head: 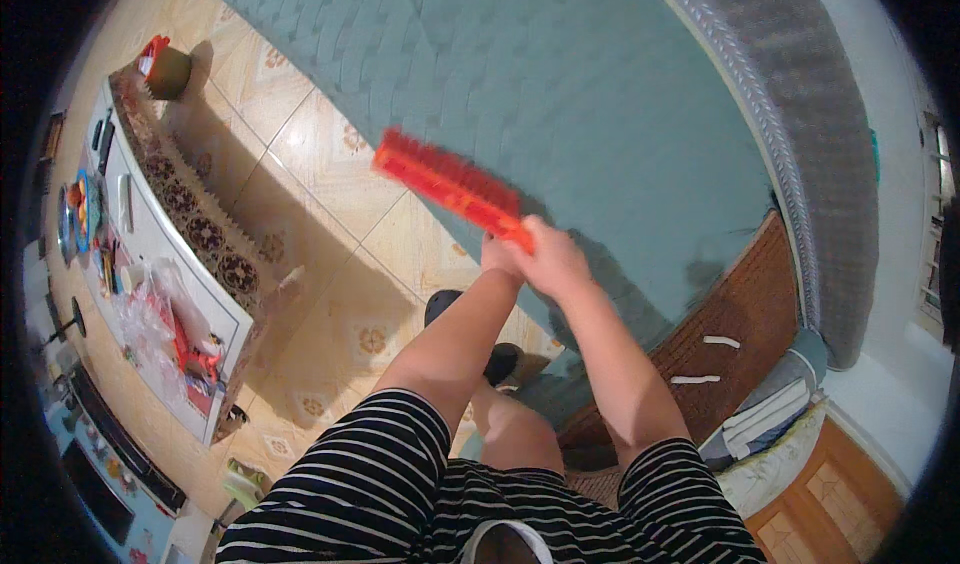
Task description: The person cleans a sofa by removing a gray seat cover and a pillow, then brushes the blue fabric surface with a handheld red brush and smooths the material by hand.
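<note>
A red bed brush [450, 181] with red bristles is slightly blurred, tilted with its head up and to the left. It is over the edge of a teal quilted cover [570, 76] spread on a wide, bed-like surface. My right hand [556, 260] is closed around the handle end. Pressed against the same handle is my left hand [499, 255], its fingers partly hidden by the brush and by my right hand. The bristles face up and right, towards the cover; I cannot tell whether they touch it.
On the left, a low table [217, 294] with a brown patterned cloth edge bears plastic bags [150, 316] and a fruit bowl [88, 200]. An olive bin [169, 73] stands beyond it on tiled floor [315, 144]. To the right lie a brown woven mat [727, 301] and folded fabric [772, 406].
</note>
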Demonstrator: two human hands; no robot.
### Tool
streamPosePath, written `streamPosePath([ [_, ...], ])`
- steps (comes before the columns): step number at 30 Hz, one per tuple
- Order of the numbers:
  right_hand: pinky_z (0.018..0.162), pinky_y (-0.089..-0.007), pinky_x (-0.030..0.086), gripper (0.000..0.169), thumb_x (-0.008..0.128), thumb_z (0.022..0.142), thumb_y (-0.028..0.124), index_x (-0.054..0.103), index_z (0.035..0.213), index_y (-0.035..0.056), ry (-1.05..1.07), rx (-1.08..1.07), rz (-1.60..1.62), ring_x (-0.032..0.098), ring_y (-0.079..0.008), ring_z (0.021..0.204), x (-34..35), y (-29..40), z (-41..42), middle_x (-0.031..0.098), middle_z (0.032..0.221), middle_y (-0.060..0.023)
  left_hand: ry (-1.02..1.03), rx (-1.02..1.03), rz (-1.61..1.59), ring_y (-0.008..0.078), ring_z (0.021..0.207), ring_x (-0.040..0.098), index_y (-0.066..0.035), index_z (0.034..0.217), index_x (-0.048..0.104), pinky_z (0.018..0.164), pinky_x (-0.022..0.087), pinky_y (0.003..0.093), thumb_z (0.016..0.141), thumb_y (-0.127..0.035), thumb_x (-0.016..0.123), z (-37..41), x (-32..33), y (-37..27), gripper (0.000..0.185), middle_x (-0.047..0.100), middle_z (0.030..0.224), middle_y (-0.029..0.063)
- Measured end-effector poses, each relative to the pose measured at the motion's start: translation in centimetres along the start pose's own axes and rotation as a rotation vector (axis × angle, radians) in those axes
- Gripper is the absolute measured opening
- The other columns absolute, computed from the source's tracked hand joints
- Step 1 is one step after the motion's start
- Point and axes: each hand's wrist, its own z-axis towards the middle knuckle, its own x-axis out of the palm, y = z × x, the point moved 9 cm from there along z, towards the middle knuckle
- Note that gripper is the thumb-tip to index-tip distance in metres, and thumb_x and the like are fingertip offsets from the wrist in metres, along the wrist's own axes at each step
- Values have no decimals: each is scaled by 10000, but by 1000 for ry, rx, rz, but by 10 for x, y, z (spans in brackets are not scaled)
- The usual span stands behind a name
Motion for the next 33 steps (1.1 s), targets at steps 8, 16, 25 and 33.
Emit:
streamPosePath([
  [8,495,-412,408,475,493,923,500,561,869,33,-720,683,603,529,-198,529,-236,-303,30,507,580,-60,374,-85,-99,166,1426,197,-152,1481,238,1104,254,486,919,-153,400,9,-40,-30,585,152,1567,-7],
  [16,740,-413,491,369,585,885,367,598,1008,20,86,35,146,641,-310,836,-46,-81,83,663,892,-173,309,-143,-54,168,1426,199,-173,1470,274,1095,256,514,909,-234,431,9,-17,-14,585,181,1560,-13],
  [25,649,-408,495,360,592,902,393,569,969,40,-431,287,173,646,-295,735,-211,-232,-12,654,811,-152,360,-205,81,190,1429,189,-162,1472,250,1076,306,500,891,-195,471,11,-21,-26,622,161,1563,5],
  [33,743,-386,495,349,588,904,358,543,1013,29,145,277,260,624,-264,808,-79,-329,-118,640,869,-134,338,-111,109,176,1421,212,-169,1470,245,1070,313,508,907,-180,484,17,-14,-32,612,162,1563,-2],
])
